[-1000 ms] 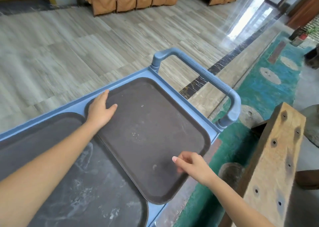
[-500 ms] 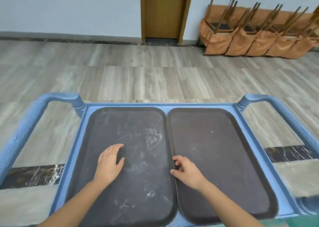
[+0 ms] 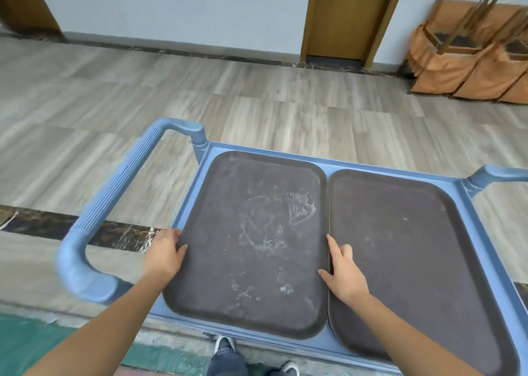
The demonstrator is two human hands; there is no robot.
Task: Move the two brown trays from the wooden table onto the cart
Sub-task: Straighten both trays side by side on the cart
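Two dark brown trays lie side by side on the top of the blue cart (image 3: 337,347). The left tray (image 3: 251,247) has pale scuff marks and the right tray (image 3: 408,255) is plainer. Their long edges touch. My left hand (image 3: 165,254) grips the left edge of the left tray, thumb on top and fingers down beside the cart's rim. My right hand (image 3: 343,275) rests on the seam between the trays, fingers apart, index finger lying along the seam and thumb on the left tray.
The cart has a ribbed blue handle (image 3: 114,204) on the left and another handle (image 3: 497,175) on the right. My shoes (image 3: 225,344) stand below the cart's near edge. Stacked orange-covered chairs (image 3: 468,61) and a wooden door (image 3: 348,15) are across the wood floor.
My left hand slid from the left tray's surface out to its left edge and took hold. My right hand moved forward along the seam. My view shifted left.
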